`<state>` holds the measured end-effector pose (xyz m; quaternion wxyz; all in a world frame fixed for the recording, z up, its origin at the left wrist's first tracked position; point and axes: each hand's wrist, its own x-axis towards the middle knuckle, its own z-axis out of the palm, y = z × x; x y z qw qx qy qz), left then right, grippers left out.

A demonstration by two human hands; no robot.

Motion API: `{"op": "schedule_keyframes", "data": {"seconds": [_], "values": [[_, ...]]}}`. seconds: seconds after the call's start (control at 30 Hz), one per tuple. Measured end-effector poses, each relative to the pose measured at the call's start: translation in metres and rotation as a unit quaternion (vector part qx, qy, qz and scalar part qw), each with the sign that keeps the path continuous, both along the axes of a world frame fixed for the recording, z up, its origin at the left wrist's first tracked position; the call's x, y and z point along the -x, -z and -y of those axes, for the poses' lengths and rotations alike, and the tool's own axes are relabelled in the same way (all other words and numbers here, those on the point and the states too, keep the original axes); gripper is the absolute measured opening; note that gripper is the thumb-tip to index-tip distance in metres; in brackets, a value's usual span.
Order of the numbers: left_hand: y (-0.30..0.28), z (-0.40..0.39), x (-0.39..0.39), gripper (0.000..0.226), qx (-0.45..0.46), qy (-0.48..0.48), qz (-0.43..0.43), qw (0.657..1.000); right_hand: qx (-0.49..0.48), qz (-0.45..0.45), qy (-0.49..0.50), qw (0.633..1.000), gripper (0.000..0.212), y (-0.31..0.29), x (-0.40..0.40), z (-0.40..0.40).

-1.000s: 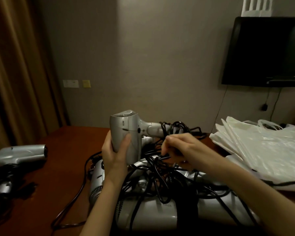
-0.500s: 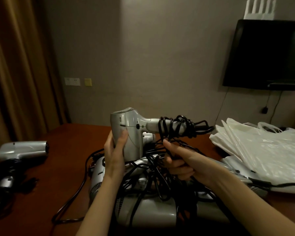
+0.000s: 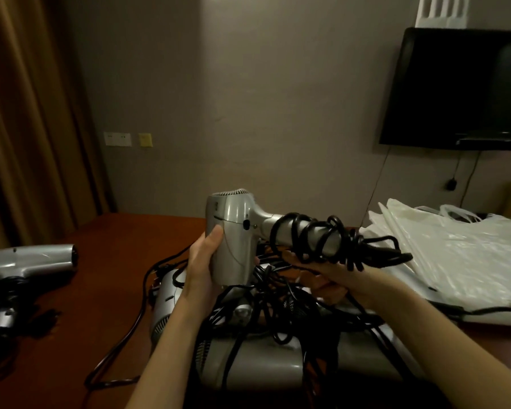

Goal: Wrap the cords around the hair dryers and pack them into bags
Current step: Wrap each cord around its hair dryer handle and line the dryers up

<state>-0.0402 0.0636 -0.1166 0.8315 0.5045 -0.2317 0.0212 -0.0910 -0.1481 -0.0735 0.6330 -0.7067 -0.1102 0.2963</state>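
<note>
My left hand (image 3: 202,262) grips the body of a silver hair dryer (image 3: 233,231) held up above the table, its handle pointing right. A black cord (image 3: 322,237) is coiled in loops round that handle, with its plug end sticking out to the right. My right hand (image 3: 331,274) lies palm up under the coiled handle, fingers touching the loops. Below them lies a pile of several silver hair dryers (image 3: 248,358) with tangled black cords. White plastic bags (image 3: 455,255) lie stacked at the right.
Another silver hair dryer (image 3: 33,261) lies at the left of the brown table (image 3: 106,261), with a smaller one (image 3: 0,318) in front of it. A loose cord (image 3: 124,335) loops across the table. A dark television (image 3: 460,87) hangs on the wall behind.
The dryer has been raised and more of the cord now sits wound on its handle. My right hand moved from among the tangled cords up under the handle, palm up.
</note>
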Motion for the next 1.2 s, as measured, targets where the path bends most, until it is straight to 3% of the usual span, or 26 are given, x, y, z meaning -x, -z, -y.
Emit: {"op": "schedule_keyframes", "data": {"seconds": [0.03, 0.1, 0.13, 0.17, 0.2, 0.23, 0.37, 0.47, 0.57, 0.67, 0.83, 1.03, 1.2], "values": [[0.001, -0.001, -0.001, 0.097, -0.011, -0.005, 0.007, 1.000, -0.004, -0.005, -0.008, 1.000, 0.019, -0.015, 0.003, 0.008], [0.001, -0.001, -0.001, 0.093, -0.044, -0.019, 0.030, 0.998, -0.013, 0.052, 0.000, 0.999, 0.023, -0.006, -0.004, 0.032], [0.002, 0.000, -0.002, 0.089, -0.059, -0.026, 0.040, 0.997, 0.053, 0.146, 0.054, 0.986, 0.029, -0.003, -0.009, 0.048], [0.003, 0.001, -0.002, 0.084, -0.068, -0.030, 0.048, 0.996, 0.105, 0.155, 0.064, 0.980, 0.032, -0.001, -0.013, 0.044], [0.004, 0.001, -0.002, 0.080, -0.073, -0.033, 0.056, 0.995, 0.127, 0.078, 0.064, 0.987, 0.028, -0.014, -0.013, 0.038], [0.005, 0.001, -0.002, 0.075, -0.076, -0.036, 0.065, 0.994, 0.177, 0.158, 0.124, 0.964, 0.022, -0.023, -0.014, 0.040], [0.002, 0.000, -0.001, 0.053, -0.078, -0.049, 0.076, 0.993, 0.235, 0.158, 0.153, 0.947, 0.037, -0.057, -0.005, 0.028], [0.000, 0.002, 0.001, 0.060, -0.085, -0.085, 0.094, 0.988, 0.276, 0.214, 0.152, 0.925, 0.048, -0.075, -0.002, 0.022], [-0.001, 0.003, 0.003, 0.069, -0.100, -0.117, 0.125, 0.980, 0.257, 0.245, 0.163, 0.920, 0.033, -0.075, 0.001, 0.004], [-0.001, 0.004, 0.005, 0.071, -0.123, -0.129, 0.139, 0.974, 0.226, 0.260, 0.159, 0.925, 0.031, -0.071, 0.006, -0.018], [0.001, 0.004, 0.005, 0.059, -0.134, -0.147, 0.126, 0.972, 0.304, 0.373, 0.184, 0.857, 0.031, -0.046, 0.015, -0.028], [0.004, 0.005, 0.001, 0.048, -0.148, -0.160, 0.117, 0.969, 0.247, 0.347, 0.218, 0.878, 0.033, -0.024, 0.026, -0.020], [0.003, 0.005, -0.001, 0.044, -0.121, -0.195, 0.099, 0.968, 0.237, 0.379, 0.196, 0.873, 0.033, -0.013, 0.033, -0.036]]}}
